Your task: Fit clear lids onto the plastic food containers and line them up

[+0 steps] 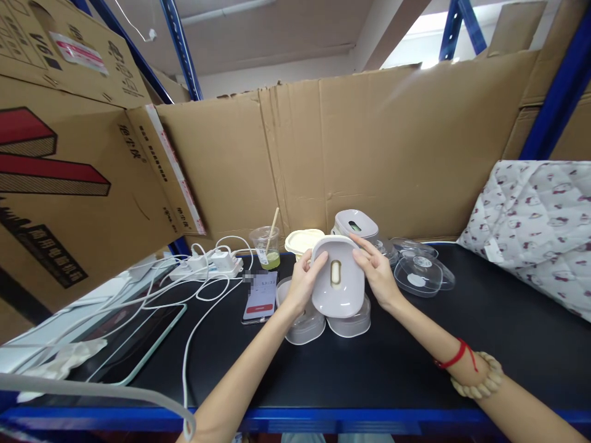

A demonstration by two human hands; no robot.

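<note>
Both my hands hold a pale grey rounded container lid (337,277) tilted up toward me, with a small oval insert at its middle. My left hand (302,282) grips its left edge, my right hand (377,271) its right edge. Under the lid sit two translucent containers (349,323) on the black table (415,363). Behind stand a closed grey-lidded container (356,224) and a cream-lidded one (303,240).
Clear plastic lids (422,272) lie right of my hands. A phone (260,296), a cup with green drink (268,247), a power strip with white cables (207,264) and a tablet (133,344) lie left. Cardboard walls stand behind; patterned fabric (535,227) at right.
</note>
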